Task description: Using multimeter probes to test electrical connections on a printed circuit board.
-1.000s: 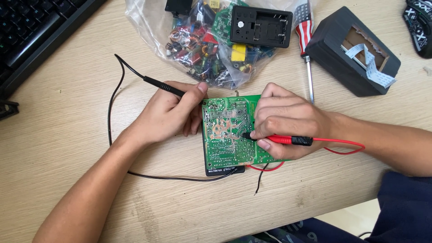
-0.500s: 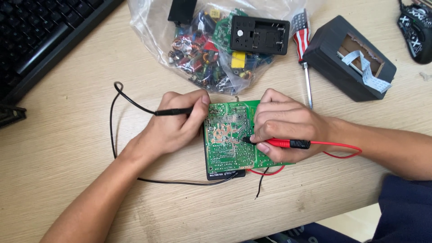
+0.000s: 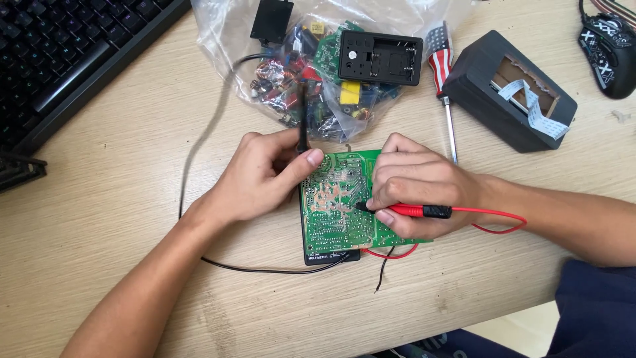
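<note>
I see my left hand (image 3: 262, 176) curled almost shut around the black probe (image 3: 303, 122). The thumb and fingers pinch it near its lower end. The black probe stands nearly straight up and down in the picture, with its tip down at the top left corner of the green circuit board (image 3: 338, 205). Its black wire (image 3: 199, 152) loops away over the table (image 3: 119, 199) and comes back under the board.

My right hand (image 3: 417, 192) is also closed. It pinches the red probe (image 3: 404, 211) between thumb and fingers. The red probe lies flat, going from right to left. Its dark tip points left and touches the middle of the green circuit board. Its red wire (image 3: 493, 219) runs off to the right along my arm.

The green circuit board lies flat on the table between both hands, with its solder side up. Its long side runs up and down in the picture. It sits on top of a black meter (image 3: 331, 254), which peeks out at the bottom edge.

Just past the board is a clear bag of parts (image 3: 311, 73). A screwdriver (image 3: 442, 79) with a striped handle lies next to the bag and points down toward my right hand. A dark box (image 3: 510, 89) sits to the right. A keyboard (image 3: 66, 53) is at the far left, and a mouse (image 3: 609, 46) is at the far right.
</note>
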